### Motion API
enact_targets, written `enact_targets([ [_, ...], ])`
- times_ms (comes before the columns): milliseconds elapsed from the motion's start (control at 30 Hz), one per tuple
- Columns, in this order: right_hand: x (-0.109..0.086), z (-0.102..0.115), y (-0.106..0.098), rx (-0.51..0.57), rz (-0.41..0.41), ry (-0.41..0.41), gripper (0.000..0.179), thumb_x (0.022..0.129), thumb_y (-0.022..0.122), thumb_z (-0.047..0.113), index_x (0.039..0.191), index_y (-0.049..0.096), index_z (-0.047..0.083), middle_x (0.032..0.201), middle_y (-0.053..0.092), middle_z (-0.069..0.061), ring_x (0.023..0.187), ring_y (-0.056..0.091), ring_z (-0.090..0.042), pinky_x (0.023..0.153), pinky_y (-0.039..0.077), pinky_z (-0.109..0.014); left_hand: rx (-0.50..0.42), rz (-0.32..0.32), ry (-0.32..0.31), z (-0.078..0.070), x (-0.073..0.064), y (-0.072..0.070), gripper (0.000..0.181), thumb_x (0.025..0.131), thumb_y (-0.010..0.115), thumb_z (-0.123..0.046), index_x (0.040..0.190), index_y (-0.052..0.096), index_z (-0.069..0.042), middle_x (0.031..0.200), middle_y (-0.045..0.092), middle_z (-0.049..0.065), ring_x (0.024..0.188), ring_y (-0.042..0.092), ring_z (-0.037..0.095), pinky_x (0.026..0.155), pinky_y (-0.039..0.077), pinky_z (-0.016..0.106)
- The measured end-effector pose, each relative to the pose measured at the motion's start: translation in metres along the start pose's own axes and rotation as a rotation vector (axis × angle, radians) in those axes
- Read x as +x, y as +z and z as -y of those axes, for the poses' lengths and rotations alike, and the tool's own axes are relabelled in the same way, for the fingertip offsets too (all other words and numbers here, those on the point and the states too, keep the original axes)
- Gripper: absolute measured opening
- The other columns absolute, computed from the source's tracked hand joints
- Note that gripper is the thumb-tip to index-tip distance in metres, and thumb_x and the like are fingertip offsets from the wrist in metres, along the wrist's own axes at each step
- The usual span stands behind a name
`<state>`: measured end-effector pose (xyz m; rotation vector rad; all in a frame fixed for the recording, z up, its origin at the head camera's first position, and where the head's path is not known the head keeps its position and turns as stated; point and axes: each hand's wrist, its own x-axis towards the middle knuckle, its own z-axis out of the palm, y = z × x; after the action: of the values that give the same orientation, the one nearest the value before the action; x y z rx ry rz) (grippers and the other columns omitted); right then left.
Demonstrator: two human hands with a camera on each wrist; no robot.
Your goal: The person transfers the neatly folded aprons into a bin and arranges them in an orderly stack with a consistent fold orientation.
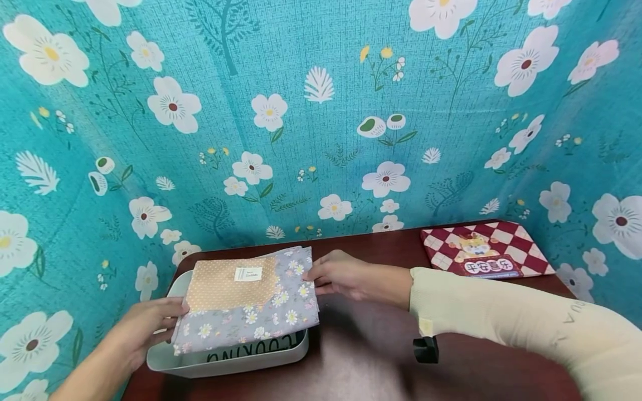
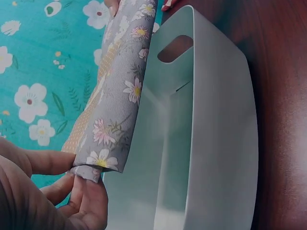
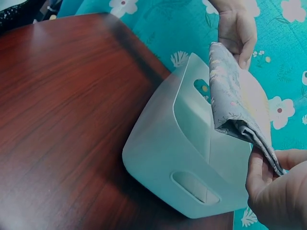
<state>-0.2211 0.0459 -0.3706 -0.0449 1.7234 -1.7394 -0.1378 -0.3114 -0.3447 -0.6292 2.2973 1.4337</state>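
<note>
Head view, folded floral cloth over the pale bin, left hand at the bin's left, right hand at its right, left wrist view, left grip pinched closed on a cloth corner, right wrist view, right grip pinching the opposite edge

A folded grey daisy-print cloth, with a tan dotted panel and white label, is held by opposite sides over a pale open bin.
</note>
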Motion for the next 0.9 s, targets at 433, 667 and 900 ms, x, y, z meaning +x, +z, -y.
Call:
enact_targets([
  [433,0.010,-0.001,0.021,0.015,-0.001,0.004,0.025,0.096,0.065,0.003,0.116,0.064,-0.011,0.100,0.065,-0.010,0.092,0.063,-0.018,0.091,0.060,-0.035,-0.032,-0.034,-0.084,0.016,0.006,-0.008,0.062,0.099,0.060,-0.015,0.147,0.037,0.016,0.109,0.064,0.011,0.112,0.054,0.035,0.093,0.050,0.049],
  [667,0.014,0.001,0.026,0.017,0.006,-0.004,0.028,0.096,0.065,0.004,0.119,0.063,-0.011,0.103,0.065,-0.011,0.094,0.064,-0.018,0.092,0.060,-0.036,-0.042,-0.061,-0.095,0.017,0.006,-0.012,0.060,0.099,0.060,-0.013,0.147,0.038,0.017,0.106,0.068,0.012,0.104,0.060,0.030,0.087,0.053,0.046],
  [900,0.016,0.001,0.027,0.026,0.009,0.010,0.026,0.096,0.064,0.004,0.118,0.064,-0.011,0.103,0.066,-0.012,0.094,0.065,-0.017,0.091,0.061,-0.035,-0.052,-0.064,-0.074,0.017,0.004,-0.014,0.060,0.099,0.060,-0.011,0.147,0.038,0.018,0.104,0.070,0.009,0.099,0.061,0.025,0.086,0.052,0.044],
])
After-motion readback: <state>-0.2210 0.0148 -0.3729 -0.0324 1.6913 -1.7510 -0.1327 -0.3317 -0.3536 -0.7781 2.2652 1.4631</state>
